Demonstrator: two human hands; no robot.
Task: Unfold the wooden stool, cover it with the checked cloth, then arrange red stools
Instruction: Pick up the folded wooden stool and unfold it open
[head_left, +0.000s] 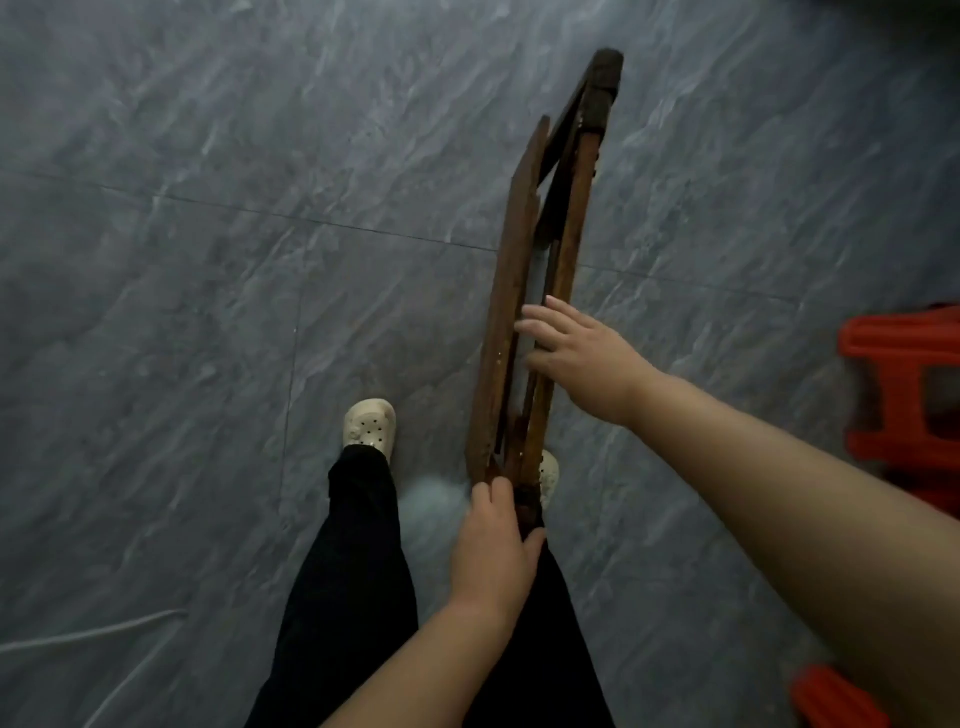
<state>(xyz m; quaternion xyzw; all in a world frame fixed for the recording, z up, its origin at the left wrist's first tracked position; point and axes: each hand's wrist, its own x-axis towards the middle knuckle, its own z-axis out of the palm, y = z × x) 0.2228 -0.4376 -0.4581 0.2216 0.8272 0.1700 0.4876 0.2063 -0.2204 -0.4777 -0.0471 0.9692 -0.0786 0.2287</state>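
In the head view, the wooden stool (524, 291) is folded flat. It is held on edge above the grey tiled floor (208, 260) and runs from the centre of the picture up toward 1 o'clock. I think the main danger is a pinch: the right hand (576, 358) has its fingertips (535, 312) over the narrow gap between the seat board and the leg rail, and if the frame swings open or closes suddenly, it can catch them. The stool can also slip and fall on the pale shoe (370, 423) at 7 o'clock from it, because only one hand really holds it. The left hand (493, 545) has its fingers curled around the near end of the frame and grips it firmly. The right hand is nearly flat, with the fingers straight and a little spread. They touch the middle of the frame but grasp nothing. A red stool (904, 384) stands at 3 o'clock and another red stool (831, 696) at 5 o'clock, both well apart from the wooden one. The checked cloth is not in view.
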